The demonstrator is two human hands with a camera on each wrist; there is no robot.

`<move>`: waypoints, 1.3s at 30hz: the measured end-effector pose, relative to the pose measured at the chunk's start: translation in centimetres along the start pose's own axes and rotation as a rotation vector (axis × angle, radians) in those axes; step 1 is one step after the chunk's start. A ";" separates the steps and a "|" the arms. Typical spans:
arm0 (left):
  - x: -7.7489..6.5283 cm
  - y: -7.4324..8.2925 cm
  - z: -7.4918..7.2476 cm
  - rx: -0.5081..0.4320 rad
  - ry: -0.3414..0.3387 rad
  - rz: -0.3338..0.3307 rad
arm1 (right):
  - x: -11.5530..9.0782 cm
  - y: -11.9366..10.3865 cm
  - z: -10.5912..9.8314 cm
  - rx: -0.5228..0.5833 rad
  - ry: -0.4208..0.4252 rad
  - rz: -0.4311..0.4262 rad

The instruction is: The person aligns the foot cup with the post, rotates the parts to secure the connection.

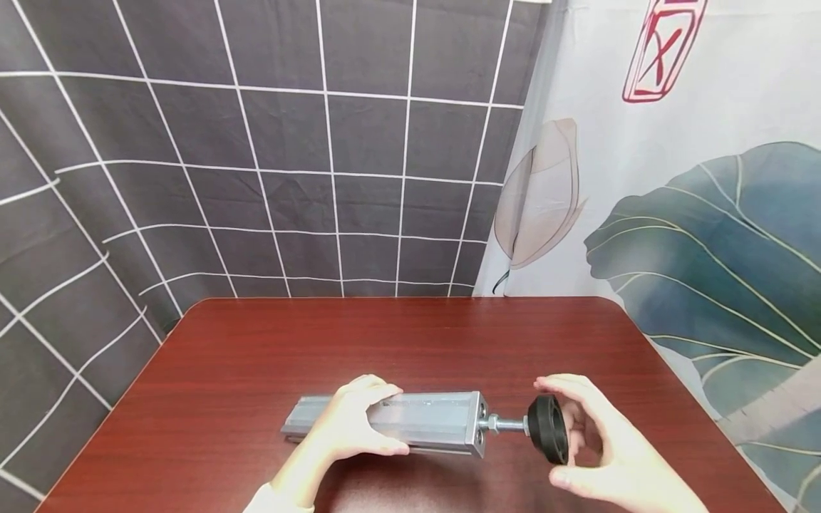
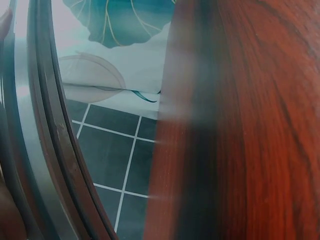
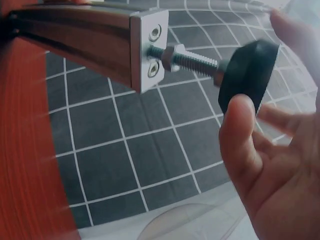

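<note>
In the head view a silver aluminium profile lies lengthwise, held just above or on the table. My left hand grips it around the middle, thumb on the near side and fingers over the far side. From its right end plate, which has two screws, a threaded rod with a hex nut sticks out. A black round levelling foot sits on the rod's end. My right hand is spread around this foot, thumb tip at its lower rim and forefinger just off its upper edge.
The reddish-brown wooden table extends beyond the profile to its rounded far corners. Behind it hang a dark grey cloth with a white grid and a white curtain with leaf prints.
</note>
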State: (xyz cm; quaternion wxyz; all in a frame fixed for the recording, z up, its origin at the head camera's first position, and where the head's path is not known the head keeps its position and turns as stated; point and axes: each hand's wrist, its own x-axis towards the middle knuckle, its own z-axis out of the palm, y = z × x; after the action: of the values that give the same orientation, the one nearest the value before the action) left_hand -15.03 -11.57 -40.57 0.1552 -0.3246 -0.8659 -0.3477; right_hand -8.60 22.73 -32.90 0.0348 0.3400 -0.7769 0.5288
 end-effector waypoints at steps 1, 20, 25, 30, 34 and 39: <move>0.0 0.0 0.0 -0.004 0.002 0.004 | 0.0 0.0 -0.1 0.038 -0.039 -0.013; -0.1 -0.1 -0.2 -0.004 0.002 -0.025 | 0.4 0.0 0.3 -0.056 0.126 0.015; 0.1 -0.2 -0.3 -0.024 0.018 0.006 | 0.2 0.1 -0.4 0.081 -0.056 -0.103; 0.2 -0.1 -0.4 -0.027 0.023 -0.004 | 0.2 -0.4 -0.3 -0.070 0.004 -0.041; 0.2 0.0 -0.3 -0.021 0.013 -0.014 | 0.4 -0.5 0.0 -0.207 0.121 0.045; 0.2 0.0 -0.1 -0.012 0.016 0.005 | 0.4 -0.2 0.4 -0.207 0.196 0.086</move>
State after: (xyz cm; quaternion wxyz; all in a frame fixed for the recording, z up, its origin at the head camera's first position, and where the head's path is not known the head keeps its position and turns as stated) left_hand -15.14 -11.54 -40.42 0.1609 -0.3248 -0.8617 -0.3552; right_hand -8.67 22.19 -32.75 0.1228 0.2476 -0.8340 0.4776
